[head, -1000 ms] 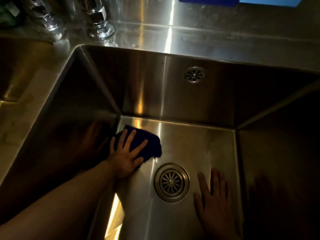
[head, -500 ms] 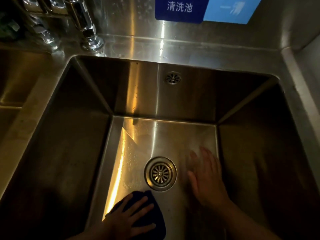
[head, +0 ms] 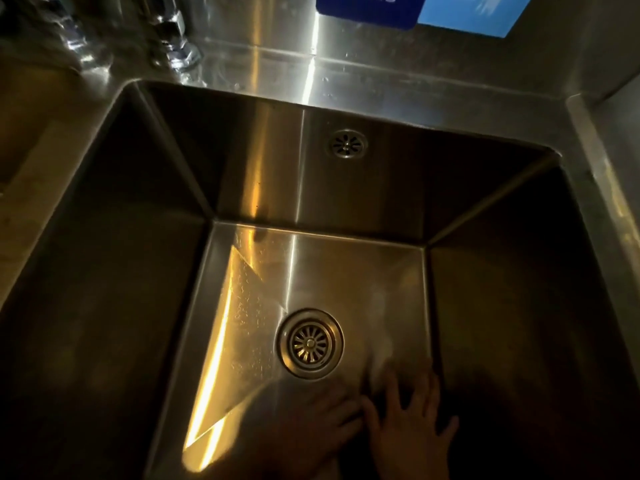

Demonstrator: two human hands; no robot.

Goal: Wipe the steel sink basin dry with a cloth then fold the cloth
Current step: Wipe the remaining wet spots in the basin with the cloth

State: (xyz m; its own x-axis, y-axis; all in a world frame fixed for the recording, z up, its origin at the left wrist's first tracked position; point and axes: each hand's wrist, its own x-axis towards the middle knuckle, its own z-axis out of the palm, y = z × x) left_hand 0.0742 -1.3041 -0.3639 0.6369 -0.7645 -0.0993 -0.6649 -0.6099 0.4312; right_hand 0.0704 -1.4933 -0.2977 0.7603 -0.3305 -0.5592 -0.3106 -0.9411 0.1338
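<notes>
The steel sink basin (head: 346, 271) fills the view, with its round drain (head: 310, 344) in the floor. My right hand (head: 412, 424) lies flat on the basin floor near the right wall, below and right of the drain, with its fingers spread. Just left of it is a blurred skin-coloured shape (head: 311, 420) that seems to be my left hand; its fingers are too smeared to read. No part of the dark blue cloth can be made out. A wedge of yellow light with water streaks (head: 239, 323) lies on the floor left of the drain.
An overflow grille (head: 347, 143) sits high on the back wall. Chrome tap bases (head: 176, 46) stand on the rear ledge at the left. A blue sign (head: 412, 8) hangs on the backsplash. A second basin (head: 27, 133) lies to the left.
Both hands have slid toward the near edge of the basin. The blue cloth under my left hand has dropped out of sight, and the left hand is now a blur beside the right.
</notes>
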